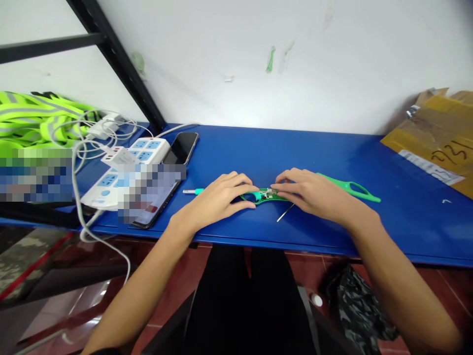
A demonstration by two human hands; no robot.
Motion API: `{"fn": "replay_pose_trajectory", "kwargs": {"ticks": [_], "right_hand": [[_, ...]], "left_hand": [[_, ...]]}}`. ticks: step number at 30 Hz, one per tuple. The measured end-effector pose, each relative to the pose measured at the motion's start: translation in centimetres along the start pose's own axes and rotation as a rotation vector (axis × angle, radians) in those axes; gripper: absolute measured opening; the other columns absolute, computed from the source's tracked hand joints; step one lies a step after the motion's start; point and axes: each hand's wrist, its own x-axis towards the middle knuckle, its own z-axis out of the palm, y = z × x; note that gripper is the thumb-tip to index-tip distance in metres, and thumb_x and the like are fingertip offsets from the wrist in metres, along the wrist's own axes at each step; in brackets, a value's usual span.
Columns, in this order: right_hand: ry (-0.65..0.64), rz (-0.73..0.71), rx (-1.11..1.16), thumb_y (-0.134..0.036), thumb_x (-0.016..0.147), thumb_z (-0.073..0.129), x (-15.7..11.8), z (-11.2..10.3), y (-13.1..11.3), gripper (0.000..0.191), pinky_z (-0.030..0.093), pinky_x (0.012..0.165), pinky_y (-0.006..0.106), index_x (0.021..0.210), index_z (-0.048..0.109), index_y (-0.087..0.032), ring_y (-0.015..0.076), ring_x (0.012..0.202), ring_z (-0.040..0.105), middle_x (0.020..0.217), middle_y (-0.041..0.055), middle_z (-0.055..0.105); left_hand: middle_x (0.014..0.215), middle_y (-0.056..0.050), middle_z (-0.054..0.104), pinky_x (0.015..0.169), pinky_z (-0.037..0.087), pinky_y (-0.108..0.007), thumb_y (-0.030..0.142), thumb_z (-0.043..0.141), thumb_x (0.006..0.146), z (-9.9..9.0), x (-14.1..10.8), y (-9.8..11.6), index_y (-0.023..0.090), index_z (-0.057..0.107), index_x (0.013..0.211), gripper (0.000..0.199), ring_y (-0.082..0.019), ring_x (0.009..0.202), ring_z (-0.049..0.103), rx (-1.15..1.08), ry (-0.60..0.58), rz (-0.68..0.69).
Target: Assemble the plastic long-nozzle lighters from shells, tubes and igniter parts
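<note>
A long green plastic device lies opened on the blue table, its metal and wire parts showing between my hands. Its thin metal tip reaches out to the left. My left hand is closed around its left part, thumb below and fingers above. My right hand has its fingertips pinched together on the inner parts. Behind my right hand lies a separate green shell piece with an oval hole. A thin metal rod sticks out from under my right hand.
On the left are a white power strip with cables, two phones and yellow-green reflective vests. A taped cardboard box stands at the right. A white wall rises behind the blue table.
</note>
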Motion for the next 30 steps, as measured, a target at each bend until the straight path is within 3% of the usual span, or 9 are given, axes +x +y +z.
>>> {"fn": "replay_pose_trajectory", "kwargs": {"ticks": [5, 9, 16, 22, 30], "right_hand": [[0.13, 0.039, 0.065, -0.028, 0.117, 0.047, -1.4, 1.7, -0.8, 0.033, 0.056, 0.097, 0.048, 0.132, 0.075, -0.021, 0.0281, 0.11, 0.07, 0.125, 0.014, 0.076], [0.218, 0.046, 0.1, -0.023, 0.116, 0.049, -2.1, 2.7, -1.1, 0.033, 0.056, 0.096, 0.047, 0.133, 0.077, -0.022, 0.0268, 0.107, 0.069, 0.122, 0.0136, 0.076], [0.292, 0.079, -0.002, -0.019, 0.113, 0.057, -1.2, 3.5, -0.9, 0.029, 0.052, 0.085, 0.042, 0.126, 0.082, -0.021, 0.0257, 0.099, 0.068, 0.116, 0.0114, 0.079], [0.353, 0.053, -0.064, -0.015, 0.111, 0.059, -1.4, 4.1, -0.3, 0.028, 0.052, 0.098, 0.044, 0.123, 0.083, -0.021, 0.026, 0.105, 0.072, 0.119, 0.0109, 0.082], [0.39, 0.036, -0.032, -0.013, 0.11, 0.059, -1.6, 4.5, 0.0, 0.027, 0.055, 0.096, 0.044, 0.12, 0.083, -0.018, 0.0271, 0.104, 0.072, 0.118, 0.0122, 0.083]], "left_hand": [[0.137, -0.01, 0.071, 0.116, 0.045, -0.047, 0.047, 0.058, 0.113, 0.6, -0.5, 0.2, 0.024, 0.071, 0.142, 0.039, -0.028, 0.127, 0.065, 0.01, 0.033, -0.004], [0.14, -0.011, 0.073, 0.114, 0.048, -0.047, 0.046, 0.06, 0.112, 1.5, -1.2, 0.9, 0.021, 0.066, 0.147, 0.044, -0.029, 0.129, 0.064, 0.046, 0.127, -0.065], [0.128, -0.008, 0.08, 0.106, 0.049, -0.044, 0.047, 0.068, 0.108, 2.3, -1.9, 1.2, 0.02, 0.075, 0.125, 0.032, -0.026, 0.116, 0.071, 0.102, 0.349, -0.141], [0.12, -0.007, 0.082, 0.1, 0.05, -0.043, 0.033, 0.066, 0.11, 2.9, -2.7, 0.8, 0.021, 0.078, 0.12, 0.019, -0.026, 0.109, 0.072, 0.155, 0.467, -0.241], [0.114, -0.005, 0.083, 0.093, 0.052, -0.042, 0.026, 0.065, 0.11, 3.1, -2.9, 0.4, 0.024, 0.082, 0.109, 0.017, -0.024, 0.103, 0.071, 0.167, 0.448, -0.263]]}}
